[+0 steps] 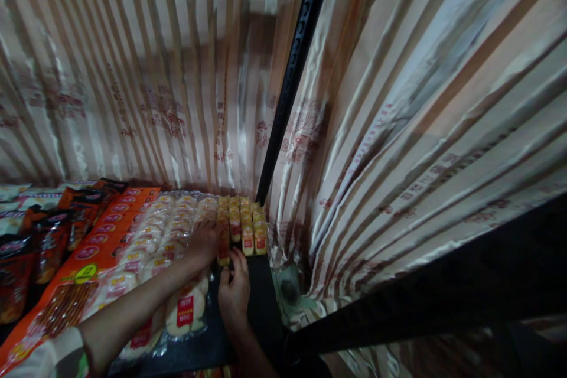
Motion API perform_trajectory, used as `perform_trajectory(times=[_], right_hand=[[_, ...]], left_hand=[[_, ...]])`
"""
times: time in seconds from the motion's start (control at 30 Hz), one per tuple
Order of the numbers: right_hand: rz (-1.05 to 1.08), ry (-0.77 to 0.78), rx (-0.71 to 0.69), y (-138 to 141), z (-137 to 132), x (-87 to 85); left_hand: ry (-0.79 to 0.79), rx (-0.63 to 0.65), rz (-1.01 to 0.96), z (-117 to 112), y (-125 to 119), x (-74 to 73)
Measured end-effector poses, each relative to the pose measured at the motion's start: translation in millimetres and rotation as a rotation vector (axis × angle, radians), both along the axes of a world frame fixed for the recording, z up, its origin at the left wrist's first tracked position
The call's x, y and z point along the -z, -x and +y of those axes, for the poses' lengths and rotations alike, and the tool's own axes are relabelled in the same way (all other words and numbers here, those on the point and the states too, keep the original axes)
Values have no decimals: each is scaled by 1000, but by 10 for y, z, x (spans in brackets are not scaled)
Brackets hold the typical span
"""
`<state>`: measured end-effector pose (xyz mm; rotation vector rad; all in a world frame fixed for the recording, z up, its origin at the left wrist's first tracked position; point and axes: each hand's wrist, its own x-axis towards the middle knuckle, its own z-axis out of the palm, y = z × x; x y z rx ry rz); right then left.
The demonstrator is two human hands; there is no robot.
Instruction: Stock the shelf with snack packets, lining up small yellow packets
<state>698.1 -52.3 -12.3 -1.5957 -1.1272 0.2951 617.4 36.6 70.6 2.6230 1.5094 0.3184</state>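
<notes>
My left hand (206,243) reaches in over the bagged white cakes. Its fingers are closed at the side of a small yellow packet with a red label (223,241), at the front of its row. Just below that packet is my right hand (235,286), thumb and curved fingers apart, fingertips near the packet's lower end. Similar yellow packets (254,236) stand in short rows to the right and behind. Clear bags of round white cakes with red labels (185,310) lie under and beside my left forearm. The dim light hides the exact finger contact.
Orange snack bags (95,230) and dark red-and-black bags (51,242) lie to the left on the black shelf (261,295). A black slotted post (290,80) rises at the back corner. Printed, pleated sheeting (177,71) hangs behind, and a dark beam (420,283) crosses at right.
</notes>
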Motion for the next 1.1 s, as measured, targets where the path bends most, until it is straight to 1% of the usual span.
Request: perform_trajectory(times=[0.1,0.2,0.37,0.53,0.7,0.8,0.93,1.1], right_hand=[[22,20,-7,-5,-3,-19],[29,15,-18,-8,-13,-58],[27,-32,-41,-12,-23,-124],[-8,-61,63,-74,-1,-144],[-5,-55,158,-152,19,-139],[16,-49,159,-164,25,-136],[53,-26,148,-159,36,-112],[142,52,35,-114,47,-26]], left_hand=[[43,-24,-45,22,-4,-8],[79,-55,-127,46,-12,-48],[59,-84,-233,97,-73,-108],[56,-103,-198,105,-189,-141],[44,-78,-160,113,-284,-160],[57,-73,-157,134,-314,-132],[28,-67,-159,173,-318,-41],[11,-91,-166,212,-314,38]])
